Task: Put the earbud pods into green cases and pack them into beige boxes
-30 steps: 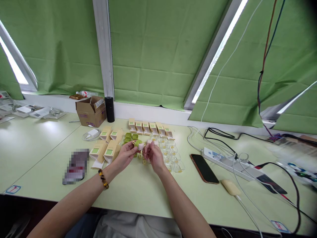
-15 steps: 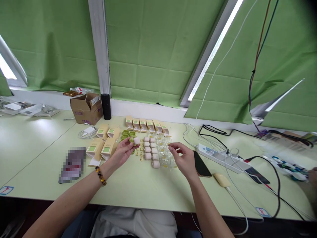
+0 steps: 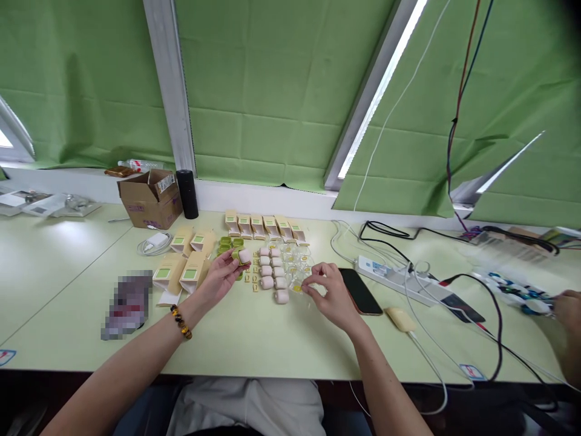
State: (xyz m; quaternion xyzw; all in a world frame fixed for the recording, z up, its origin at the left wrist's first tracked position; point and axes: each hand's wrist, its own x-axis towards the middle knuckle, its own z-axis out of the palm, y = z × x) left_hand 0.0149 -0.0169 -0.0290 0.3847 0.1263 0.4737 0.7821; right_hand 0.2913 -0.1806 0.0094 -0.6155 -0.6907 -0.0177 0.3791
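Note:
My left hand [image 3: 221, 270] is closed around a small pale pink and green container [image 3: 241, 257], raised over the table. My right hand [image 3: 329, 290] pinches at the near end of the clear plastic covers, its fingertips on one with a yellow middle [image 3: 298, 287]. Between the hands stand rows of pale pink rounded pieces [image 3: 267, 271]. Small yellow clip-like parts [image 3: 255, 279] lie left of them. Green square pieces [image 3: 226, 241] are grouped behind my left hand, which partly hides others.
Open cream cartons stand at the back [image 3: 258, 226] and left [image 3: 195, 269]. A phone [image 3: 361, 292], power strip [image 3: 390, 280], cables and a yellow charger [image 3: 399, 319] lie right. A cardboard box [image 3: 149, 203] and black cylinder [image 3: 187, 194] stand back left. Another person's hand [image 3: 568, 309] is far right.
My right hand has come down and toward me, from above the clear covers to the near ones. My left hand still holds the pink and green container. The view has shifted slightly.

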